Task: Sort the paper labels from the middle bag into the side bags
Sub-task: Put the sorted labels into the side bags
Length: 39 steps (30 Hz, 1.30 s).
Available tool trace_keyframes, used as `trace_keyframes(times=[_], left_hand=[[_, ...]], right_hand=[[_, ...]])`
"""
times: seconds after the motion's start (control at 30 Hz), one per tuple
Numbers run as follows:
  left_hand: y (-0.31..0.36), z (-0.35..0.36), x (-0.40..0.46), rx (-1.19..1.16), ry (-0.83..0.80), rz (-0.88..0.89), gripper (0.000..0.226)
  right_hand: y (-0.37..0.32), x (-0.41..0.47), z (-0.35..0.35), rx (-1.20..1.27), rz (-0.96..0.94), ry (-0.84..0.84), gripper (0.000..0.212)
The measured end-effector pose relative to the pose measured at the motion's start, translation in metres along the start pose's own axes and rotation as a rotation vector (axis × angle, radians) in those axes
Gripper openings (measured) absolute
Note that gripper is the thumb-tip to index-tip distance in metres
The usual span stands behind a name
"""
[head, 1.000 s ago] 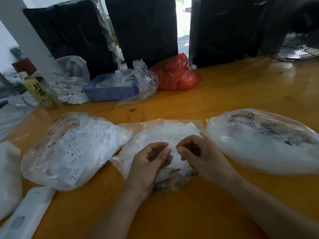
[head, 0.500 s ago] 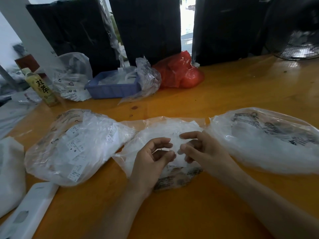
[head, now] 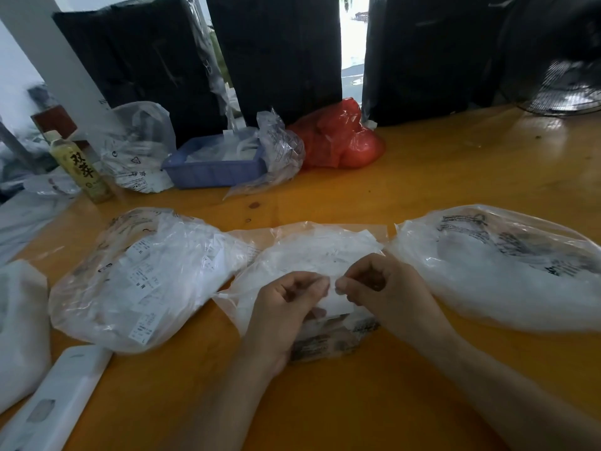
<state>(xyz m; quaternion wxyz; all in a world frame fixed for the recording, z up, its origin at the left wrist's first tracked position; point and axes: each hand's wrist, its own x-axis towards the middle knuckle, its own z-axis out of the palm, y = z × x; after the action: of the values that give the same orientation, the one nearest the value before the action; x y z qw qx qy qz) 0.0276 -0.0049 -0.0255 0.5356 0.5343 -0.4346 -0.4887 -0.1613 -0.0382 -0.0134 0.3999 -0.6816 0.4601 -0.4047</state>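
Both hands, left (head: pixel 279 307) and right (head: pixel 387 288), pinch one paper label (head: pixel 336 302) with curled fingers (head: pixel 320 283) above the middle bag (head: pixel 312 252) on the surface (head: pixel 422 190).

At centre frame, the left hand (head: pixel 286 307) and right hand (head: pixel 387 288) meet over the middle bag (head: pixel 309 255), their curled fingers (head: pixel 320 283) pinching a white paper label (head: pixel 336 302) between them. The left bag (head: pixel 146 278) and right bag (head: pixel 507 268) flank it on the orange surface (head: pixel 422 190). A blue tray (head: pixel 214 170), red bag (head: pixel 341 141) and bottle (head: pixel 81 167) stand in the upper part of the frame.
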Motion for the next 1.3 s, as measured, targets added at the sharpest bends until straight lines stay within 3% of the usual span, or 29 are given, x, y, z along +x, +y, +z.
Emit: trace_keyframes(times=[0.07, 0.1, 0.23, 0.33, 0.4, 0.47, 0.67, 0.77, 0.9, 1.07, 1.17, 1.3], left_hand=[[0.001, -0.002, 0.003, -0.124, 0.067, -0.029, 0.004], [0.001, -0.004, 0.004, -0.188, 0.093, -0.040, 0.008], [0.003, -0.008, 0.007, -0.405, 0.134, -0.071, 0.018], [0.004, -0.007, 0.007, -0.479, 0.149, -0.077, 0.031], [0.002, -0.007, 0.007, -0.480, 0.137, -0.075, 0.027], [0.001, -0.007, 0.007, -0.464, 0.125, -0.070, 0.024], [0.003, -0.006, 0.004, -0.385, 0.116, -0.095, 0.026], [0.004, -0.004, 0.004, -0.428, 0.102, -0.097, 0.037], [0.006, -0.002, 0.003, -0.438, 0.055, -0.073, 0.045], [0.002, -0.002, 0.002, -0.454, 0.016, -0.082, 0.023], [0.003, -0.001, 0.001, -0.419, -0.017, -0.077, 0.022], [0.004, -0.001, 0.001, -0.421, -0.029, -0.074, 0.017]], right_hand=[[0.003, 0.002, 0.002, -0.240, -0.067, 0.030, 0.013], [0.004, 0.003, 0.003, -0.381, -0.114, 0.012, 0.016], [0.015, 0.004, 0.006, -0.761, -0.186, -0.220, 0.051], [0.017, 0.003, 0.008, -0.855, -0.261, -0.201, 0.037], [0.013, 0.002, 0.010, -0.745, -0.266, -0.139, 0.020], [0.008, 0.003, 0.007, -0.498, -0.140, -0.024, 0.008], [0.004, 0.008, -0.011, 0.225, 0.164, 0.089, 0.006], [0.005, 0.009, -0.014, 0.399, 0.212, 0.082, 0.016], [0.005, 0.008, -0.014, 0.387, 0.156, 0.093, 0.023], [0.005, 0.005, -0.011, -0.053, -0.008, 0.130, 0.024], [0.001, 0.002, -0.006, -0.131, -0.047, 0.073, 0.033], [0.003, 0.001, -0.005, -0.169, -0.139, 0.136, 0.026]])
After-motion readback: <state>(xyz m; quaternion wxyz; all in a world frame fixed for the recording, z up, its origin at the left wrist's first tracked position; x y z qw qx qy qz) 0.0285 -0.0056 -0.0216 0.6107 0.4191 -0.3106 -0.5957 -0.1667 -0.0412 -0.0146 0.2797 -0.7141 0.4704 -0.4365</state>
